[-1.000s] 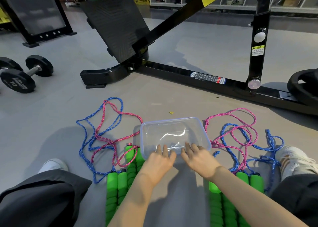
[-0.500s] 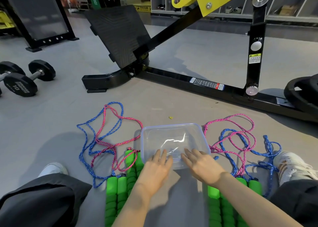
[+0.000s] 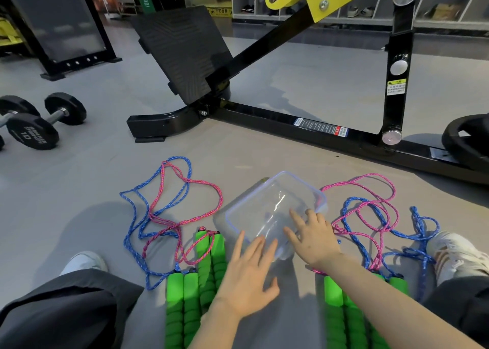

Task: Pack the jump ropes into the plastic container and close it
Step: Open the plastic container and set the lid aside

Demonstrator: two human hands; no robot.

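Observation:
A clear plastic container (image 3: 272, 206) with a bluish rim sits askew on the grey floor in front of me, its lid on. My right hand (image 3: 313, 239) rests on its near right part with fingers spread. The straight fingertips of my left hand (image 3: 248, 272) touch its near corner. One bundle of jump ropes with blue and pink cords (image 3: 164, 211) and green foam handles (image 3: 185, 295) lies to the left. A second bundle of cords (image 3: 370, 216) with green handles (image 3: 341, 314) lies to the right.
A black gym machine frame (image 3: 291, 121) with a tilted footplate (image 3: 182, 55) crosses the floor beyond the container. Dumbbells (image 3: 34, 126) lie at far left and a weight plate (image 3: 468, 139) at far right. My legs and white shoes (image 3: 457, 253) flank the ropes.
The container has turned from square-on to a slanted position under my hands. My left hand has slid back to its near corner, while my right hand stays on top.

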